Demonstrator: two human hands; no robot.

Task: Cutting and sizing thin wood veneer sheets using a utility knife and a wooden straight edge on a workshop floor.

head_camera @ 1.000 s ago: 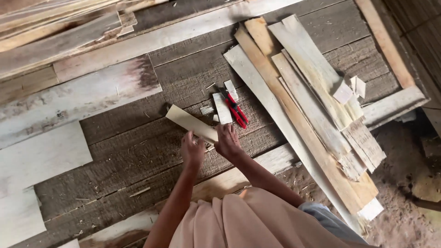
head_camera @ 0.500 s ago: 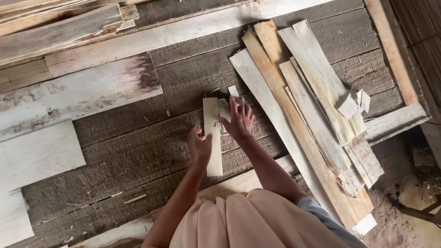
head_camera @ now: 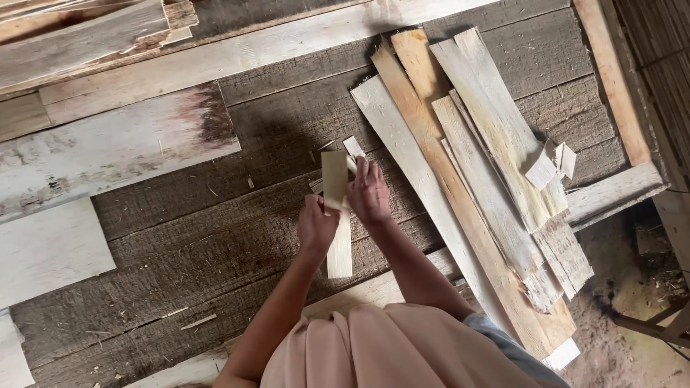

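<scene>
Weathered plank floor (head_camera: 215,237) seen from above, with a fanned pile of long pale wood strips (head_camera: 474,179) lying to the right of the hands. Centre: a short thin wood slat (head_camera: 336,215), held roughly upright between both hands above the floor. The left hand (head_camera: 316,226) grips its left edge near mid-length; the right hand (head_camera: 370,194) closes on its upper right edge, just beside the left.

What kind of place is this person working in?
Probably a rough woodworking spot or shed. The floor is weathered grey planking, a pile of thin wood strips lies to one side, and both the left hand and right hand hold a short wooden slat.
</scene>
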